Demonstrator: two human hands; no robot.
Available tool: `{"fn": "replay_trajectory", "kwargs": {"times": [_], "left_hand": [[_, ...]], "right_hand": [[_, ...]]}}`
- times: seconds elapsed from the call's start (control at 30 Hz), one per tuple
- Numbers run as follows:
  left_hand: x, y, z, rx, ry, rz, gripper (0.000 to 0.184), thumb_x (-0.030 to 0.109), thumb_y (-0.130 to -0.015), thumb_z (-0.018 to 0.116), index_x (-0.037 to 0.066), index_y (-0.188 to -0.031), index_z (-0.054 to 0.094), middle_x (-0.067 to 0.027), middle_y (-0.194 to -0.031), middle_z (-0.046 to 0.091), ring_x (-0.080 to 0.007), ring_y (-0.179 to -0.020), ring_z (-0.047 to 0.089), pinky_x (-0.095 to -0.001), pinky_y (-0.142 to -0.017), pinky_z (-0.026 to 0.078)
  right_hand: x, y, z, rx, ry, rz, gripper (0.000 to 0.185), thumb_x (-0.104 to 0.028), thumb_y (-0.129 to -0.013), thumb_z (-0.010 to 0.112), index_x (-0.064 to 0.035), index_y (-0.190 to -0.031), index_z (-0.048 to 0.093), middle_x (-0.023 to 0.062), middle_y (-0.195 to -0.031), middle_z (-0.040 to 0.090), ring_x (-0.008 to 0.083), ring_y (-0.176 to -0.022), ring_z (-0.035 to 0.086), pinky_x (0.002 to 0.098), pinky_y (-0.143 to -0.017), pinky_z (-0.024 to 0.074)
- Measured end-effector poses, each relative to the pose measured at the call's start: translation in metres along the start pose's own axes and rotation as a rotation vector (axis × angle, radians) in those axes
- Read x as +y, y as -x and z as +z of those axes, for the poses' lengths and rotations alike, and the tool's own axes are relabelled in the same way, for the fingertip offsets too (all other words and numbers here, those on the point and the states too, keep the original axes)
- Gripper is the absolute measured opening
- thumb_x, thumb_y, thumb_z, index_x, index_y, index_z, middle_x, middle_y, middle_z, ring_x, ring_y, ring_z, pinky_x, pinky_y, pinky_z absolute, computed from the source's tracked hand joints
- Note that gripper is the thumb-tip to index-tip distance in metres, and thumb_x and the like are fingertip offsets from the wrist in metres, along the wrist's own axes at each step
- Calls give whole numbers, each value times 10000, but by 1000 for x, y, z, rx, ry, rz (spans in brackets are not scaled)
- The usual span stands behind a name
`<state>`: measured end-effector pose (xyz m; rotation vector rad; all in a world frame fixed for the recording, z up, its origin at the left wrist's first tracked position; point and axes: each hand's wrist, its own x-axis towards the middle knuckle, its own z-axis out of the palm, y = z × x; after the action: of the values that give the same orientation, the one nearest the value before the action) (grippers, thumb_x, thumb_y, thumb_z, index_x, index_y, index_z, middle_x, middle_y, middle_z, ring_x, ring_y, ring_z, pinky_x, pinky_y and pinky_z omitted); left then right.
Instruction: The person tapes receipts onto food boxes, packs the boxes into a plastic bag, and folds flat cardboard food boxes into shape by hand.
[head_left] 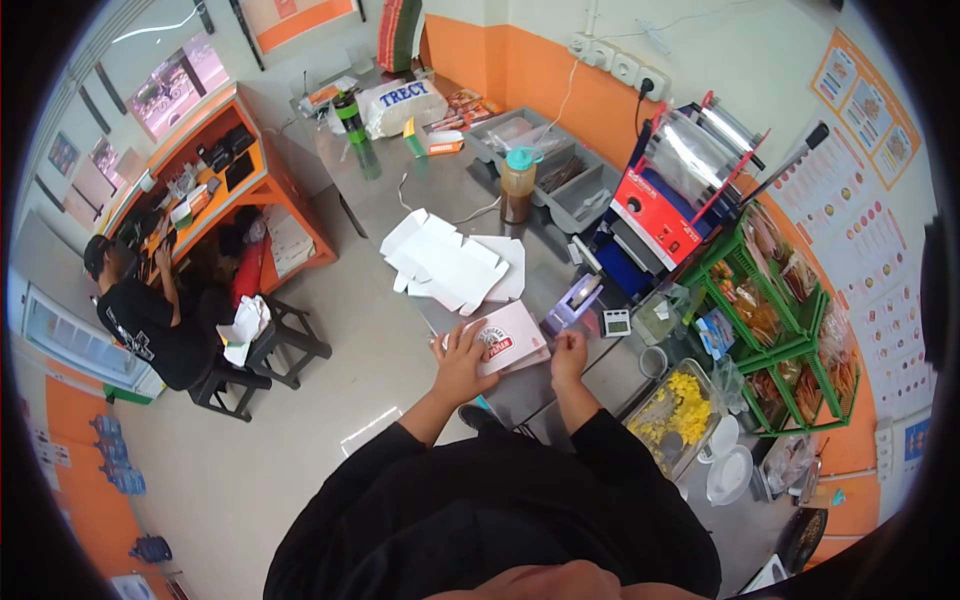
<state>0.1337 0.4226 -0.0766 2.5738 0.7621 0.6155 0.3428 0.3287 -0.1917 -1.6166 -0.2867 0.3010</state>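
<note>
A white food box (510, 336) with a dark-and-red printed logo lies closed on the metal table in front of me. My left hand (462, 362) grips its left end, thumb on the near side and the other fingers spread over the lid. Just right of the box, my right hand (570, 358) is closed in a pinch; whatever is between its fingertips is too small to make out. A purple tape dispenser (574, 304) stands just beyond that hand. Flat, unfolded white box blanks (445, 262) are stacked past the box.
A sauce bottle (517, 187), grey divided tray (570, 180) and red sealing machine (655, 215) stand farther back. To the right are a small timer (616, 322), a tray of yellow food (675, 415) and green baskets (765, 300). A person (160, 320) sits at an orange counter, left.
</note>
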Motion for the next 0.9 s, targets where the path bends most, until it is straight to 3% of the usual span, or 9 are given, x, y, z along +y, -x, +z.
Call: {"fn": "replay_trajectory", "kwargs": {"times": [0.13, 0.17, 0.27, 0.37, 0.5, 0.67, 0.8, 0.9], "left_hand": [[3, 0, 3, 9, 21, -39, 383, 287, -610, 770, 121, -837, 510, -85, -1447, 413, -387, -1350, 318, -627, -1071, 147], [4, 0, 4, 8, 25, -44, 383, 287, -610, 770, 121, -837, 510, -85, -1447, 413, -387, -1350, 318, -627, -1071, 147], [6, 1, 7, 45, 17, -42, 385, 283, -610, 772, 119, -840, 510, -87, -1441, 422, -382, -1349, 322, -629, -1071, 144], [5, 1, 9, 74, 21, -33, 387, 282, -612, 770, 118, -843, 507, -87, -1437, 430, -377, -1349, 324, -629, -1068, 146], [5, 2, 8, 69, 25, -31, 387, 278, -615, 770, 119, -846, 503, -90, -1442, 428, -378, -1345, 327, -627, -1061, 152], [4, 2, 10, 55, 9, -24, 385, 281, -623, 772, 118, -845, 502, -93, -1449, 420, -377, -1346, 325, -627, -1058, 153], [6, 2, 9, 55, 2, -19, 392, 294, -625, 779, 117, -841, 505, -93, -1452, 418, -375, -1350, 320, -622, -1061, 147], [5, 1, 9, 42, 3, -2, 389, 300, -623, 785, 119, -835, 514, -91, -1455, 416, -374, -1361, 304, -615, -1069, 137]], "right_hand": [[-88, 32, -22, -307, 41, -132, 230, -69, -910, 598, 19, -1123, 590, 40, -847, 626, 96, -778, 576, 265, -693, 460], [-83, 37, -20, -310, 46, -129, 230, -69, -910, 598, 19, -1123, 590, 40, -847, 626, 96, -778, 576, 265, -693, 460], [-86, 59, -16, -605, -12, -71, 426, -16, -859, 648, 20, -1188, 380, 87, -842, 640, 129, -719, 606, 271, -672, 474], [-76, 62, -6, -633, 76, -101, 396, 34, -872, 617, -31, -1104, 303, 102, -798, 635, 114, -705, 608, 231, -669, 489], [-64, 61, 3, -578, 227, -165, 395, 16, -856, 650, -12, -1043, 304, 117, -785, 634, 129, -696, 628, 246, -633, 501], [-93, 67, 12, -462, 198, -29, 434, -25, -816, 722, -1, -961, 314, 119, -766, 630, 158, -613, 646, 261, -576, 517], [-65, 66, 19, -303, 247, -26, 453, -33, -799, 749, -3, -956, 325, 124, -784, 631, 159, -564, 639, 268, -550, 518], [-60, 73, 14, -354, 134, 90, 459, -7, -809, 734, 13, -1045, 340, 134, -859, 633, 155, -648, 656, 275, -608, 529]]}}
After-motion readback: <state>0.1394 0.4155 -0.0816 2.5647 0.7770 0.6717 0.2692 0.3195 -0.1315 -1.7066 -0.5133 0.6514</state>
